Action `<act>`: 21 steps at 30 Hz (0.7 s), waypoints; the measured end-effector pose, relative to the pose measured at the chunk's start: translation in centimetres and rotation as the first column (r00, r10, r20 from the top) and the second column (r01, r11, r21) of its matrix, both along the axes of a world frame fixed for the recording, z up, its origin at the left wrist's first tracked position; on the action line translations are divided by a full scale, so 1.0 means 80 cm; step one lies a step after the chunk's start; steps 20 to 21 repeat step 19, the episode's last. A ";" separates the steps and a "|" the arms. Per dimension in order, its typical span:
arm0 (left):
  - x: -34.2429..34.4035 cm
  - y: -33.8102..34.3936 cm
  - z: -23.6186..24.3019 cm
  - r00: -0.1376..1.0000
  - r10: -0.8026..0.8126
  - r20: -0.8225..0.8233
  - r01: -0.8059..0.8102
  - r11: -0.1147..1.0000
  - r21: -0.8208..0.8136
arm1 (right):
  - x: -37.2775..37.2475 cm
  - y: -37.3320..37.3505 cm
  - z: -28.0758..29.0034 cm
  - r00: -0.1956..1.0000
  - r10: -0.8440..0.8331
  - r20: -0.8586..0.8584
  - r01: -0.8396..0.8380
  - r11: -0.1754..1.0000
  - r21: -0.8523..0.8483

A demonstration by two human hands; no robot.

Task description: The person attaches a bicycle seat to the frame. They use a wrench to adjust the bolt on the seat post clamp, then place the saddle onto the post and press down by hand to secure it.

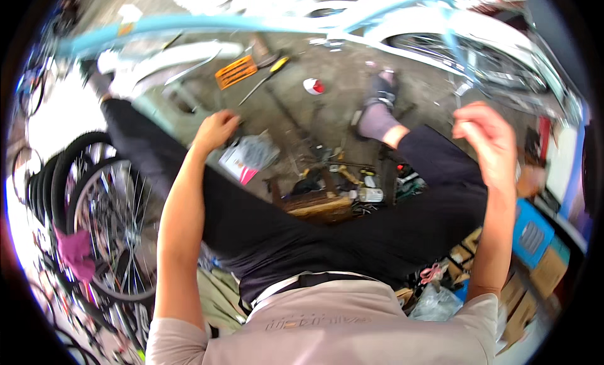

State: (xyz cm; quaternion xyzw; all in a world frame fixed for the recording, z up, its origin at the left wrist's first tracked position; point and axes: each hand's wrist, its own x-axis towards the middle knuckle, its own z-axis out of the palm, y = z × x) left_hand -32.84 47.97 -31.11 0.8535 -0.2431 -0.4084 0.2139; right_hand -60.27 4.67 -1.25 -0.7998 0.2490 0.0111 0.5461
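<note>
My left hand (217, 130) hangs over my left knee with its fingers curled closed. Just beyond it on the ground lie a clear plastic bag (258, 152) and a white and pink packet (236, 165). Out to the right, my right hand (489, 137) is raised above my right knee, fingertips pinched together and slightly blurred. Whatever either hand may hold is too small or hidden to make out. Across the far side stretches a light blue bicycle frame (270, 23), with a white fender (440, 27) at its right; neither hand visibly touches the frame.
A yellow-handled screwdriver (279, 65), an orange slotted piece (236, 72) and a red-and-white round item (313, 86) lie on the floor. Between my legs sit a wooden tray (321, 208) of tools and a small bottle (370, 195). Bicycle wheels (129, 230) crowd the left; a blue box (531, 233) stands right.
</note>
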 end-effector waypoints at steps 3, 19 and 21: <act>-0.005 0.009 0.002 0.997 0.004 0.083 -0.008 0.999 0.054 | -0.109 -0.035 0.083 0.820 -0.255 0.512 0.305 0.952 -0.015; -0.319 -0.444 0.453 0.887 -0.361 -0.289 0.066 0.719 -0.692 | -0.327 0.076 -0.122 -0.090 -0.971 0.221 0.920 0.003 0.391; -0.319 -0.444 0.453 0.887 -0.361 -0.289 0.066 0.719 -0.692 | -0.327 0.076 -0.122 -0.090 -0.971 0.221 0.920 0.003 0.391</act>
